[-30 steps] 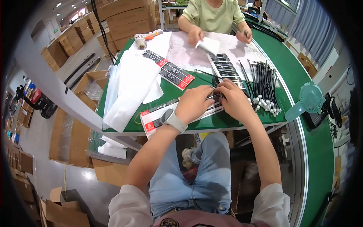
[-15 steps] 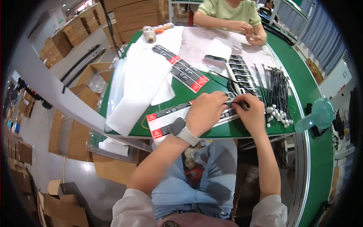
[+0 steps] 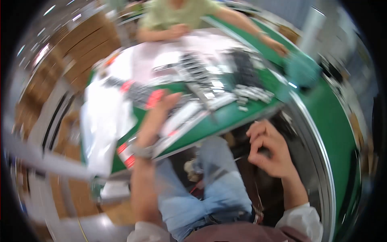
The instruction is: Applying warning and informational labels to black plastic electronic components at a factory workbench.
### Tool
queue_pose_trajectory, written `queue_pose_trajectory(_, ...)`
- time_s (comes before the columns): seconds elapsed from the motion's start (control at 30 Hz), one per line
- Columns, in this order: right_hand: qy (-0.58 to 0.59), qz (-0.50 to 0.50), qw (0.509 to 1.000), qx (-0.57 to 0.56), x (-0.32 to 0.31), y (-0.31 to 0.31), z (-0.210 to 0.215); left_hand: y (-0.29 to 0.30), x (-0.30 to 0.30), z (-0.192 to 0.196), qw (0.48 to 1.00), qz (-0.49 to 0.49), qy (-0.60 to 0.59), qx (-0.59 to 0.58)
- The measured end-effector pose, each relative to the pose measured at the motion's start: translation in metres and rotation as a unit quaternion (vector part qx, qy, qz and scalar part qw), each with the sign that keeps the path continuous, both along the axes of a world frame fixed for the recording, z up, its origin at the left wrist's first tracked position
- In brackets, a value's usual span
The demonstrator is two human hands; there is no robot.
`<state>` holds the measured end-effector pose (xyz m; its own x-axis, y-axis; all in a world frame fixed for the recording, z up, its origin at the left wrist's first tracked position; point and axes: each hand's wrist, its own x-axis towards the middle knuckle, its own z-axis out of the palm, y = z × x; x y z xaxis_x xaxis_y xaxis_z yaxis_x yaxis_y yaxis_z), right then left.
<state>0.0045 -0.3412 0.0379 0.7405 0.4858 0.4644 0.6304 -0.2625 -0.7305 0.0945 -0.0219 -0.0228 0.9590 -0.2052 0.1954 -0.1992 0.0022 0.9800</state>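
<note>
My left hand is over a long white strip with black print and red ends, which lies at the table's front edge. Motion smears its fingers, so any grip is unclear. My right hand is off the table, in front of its edge, with thumb and fingers curled together; nothing shows in them. Another strip, black with red patches, lies just beyond my left hand. Farther right are a row of black and white pieces and a bundle of black cables with white connectors.
White sheets cover the green table's left side. Across it a person in a light green top stretches an arm toward a teal handheld fan at the right. Cardboard boxes are stacked far left.
My view has swung, blurring the scene. My right hand has left the strip and moved back past the table edge. The person opposite has reached an arm out toward the fan.
</note>
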Motion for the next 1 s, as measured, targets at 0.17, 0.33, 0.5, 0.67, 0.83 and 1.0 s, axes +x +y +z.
queue_pose_trajectory(0.17, -0.054, -0.418, 0.899, 0.120, -0.044, -0.203, -0.011, 0.007, 0.010, 0.008, 0.969, 0.122, -0.142, 0.162)
queue_pose_trajectory(0.33, -0.054, -0.777, 0.410, -0.474, -0.209, -0.395, -0.035, -0.017, -0.035, 0.053, 0.946, 0.148, -0.212, 0.196)
queue_pose_trajectory(0.5, 0.122, -0.855, 0.279, -0.420, -0.307, -0.482, -0.066, -0.023, -0.076, 0.051, 0.923, 0.170, -0.274, 0.211)
queue_pose_trajectory(0.67, -0.050, -0.726, 0.625, -0.282, -0.312, -0.508, -0.057, -0.111, -0.101, 0.012, 0.985, 0.053, -0.157, 0.038)
queue_pose_trajectory(0.83, -0.017, -0.614, 0.788, -0.052, -0.210, -0.407, -0.025, -0.269, -0.144, -0.041, 0.908, -0.390, 0.087, -0.128)
queue_pose_trajectory(1.0, 0.012, -0.560, 0.823, 0.094, -0.169, -0.264, -0.002, -0.401, -0.201, -0.017, 0.817, -0.532, 0.017, -0.223)
